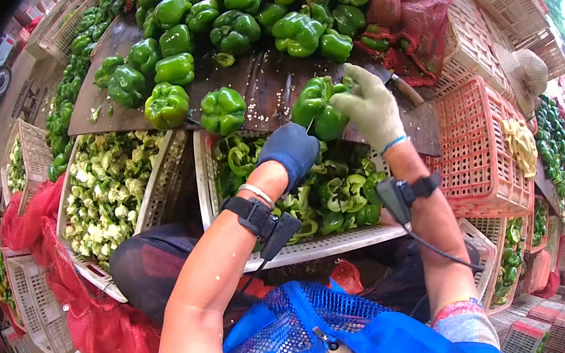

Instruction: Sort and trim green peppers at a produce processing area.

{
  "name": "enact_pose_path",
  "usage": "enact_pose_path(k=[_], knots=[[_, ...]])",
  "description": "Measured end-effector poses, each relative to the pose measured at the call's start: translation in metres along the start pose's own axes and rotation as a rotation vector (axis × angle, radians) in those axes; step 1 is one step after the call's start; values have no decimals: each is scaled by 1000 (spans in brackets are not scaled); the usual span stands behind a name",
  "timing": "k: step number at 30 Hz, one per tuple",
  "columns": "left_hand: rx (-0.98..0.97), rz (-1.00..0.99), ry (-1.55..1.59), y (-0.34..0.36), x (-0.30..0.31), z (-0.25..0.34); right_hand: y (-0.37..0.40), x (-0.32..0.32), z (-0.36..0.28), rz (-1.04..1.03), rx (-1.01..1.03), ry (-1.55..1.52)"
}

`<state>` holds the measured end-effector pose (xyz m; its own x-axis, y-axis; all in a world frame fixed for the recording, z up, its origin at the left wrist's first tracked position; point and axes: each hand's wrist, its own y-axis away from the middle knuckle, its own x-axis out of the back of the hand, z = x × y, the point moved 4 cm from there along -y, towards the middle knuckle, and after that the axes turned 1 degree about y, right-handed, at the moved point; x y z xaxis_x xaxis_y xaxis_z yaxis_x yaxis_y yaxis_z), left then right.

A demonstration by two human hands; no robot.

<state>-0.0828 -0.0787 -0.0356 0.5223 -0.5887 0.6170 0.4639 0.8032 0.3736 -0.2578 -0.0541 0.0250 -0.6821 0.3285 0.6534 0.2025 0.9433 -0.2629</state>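
Right gloved hand (pixel 368 103) clamped on green pepper (pixel 316 105); left gloved hand (pixel 291 152), close beside, grips thin blade (pixel 310 127) at pepper above crate (pixel 314 248).

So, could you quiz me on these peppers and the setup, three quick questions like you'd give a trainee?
1. What colour is the glove on the left hand: A cream, B red, or C blue?
2. True or false: the white crate in front of the person holds cut green peppers.
3. Fill in: on the board, near the right hand, lies a ____ with a brown handle.

Key: 1 C; 2 true; 3 knife.
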Motion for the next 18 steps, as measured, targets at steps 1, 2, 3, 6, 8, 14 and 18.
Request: enact_pose_path(k=[1, 2, 3, 6, 8, 14, 18], knots=[[4, -1, 20, -6, -1, 0, 2, 0, -14, 66, 146, 71], [10, -5, 38, -11, -1, -1, 5, -6, -15, 58, 296, 227], [-60, -63, -8, -15, 2, 7, 6, -13, -15, -6, 342, 297], [102, -138, 232, -11, 15, 22, -7, -21, 3, -38, 348, 252], [160, -154, 314, -11, 24, 34, -25, -17, 17, -78, 197, 35], [-110, -95, -104, -69, 21, 36, -58, -22, 54, -246, -204, -365], [136, -90, 65, -71, -6, 18, -61, -20, 61, -147, -90, -295]])
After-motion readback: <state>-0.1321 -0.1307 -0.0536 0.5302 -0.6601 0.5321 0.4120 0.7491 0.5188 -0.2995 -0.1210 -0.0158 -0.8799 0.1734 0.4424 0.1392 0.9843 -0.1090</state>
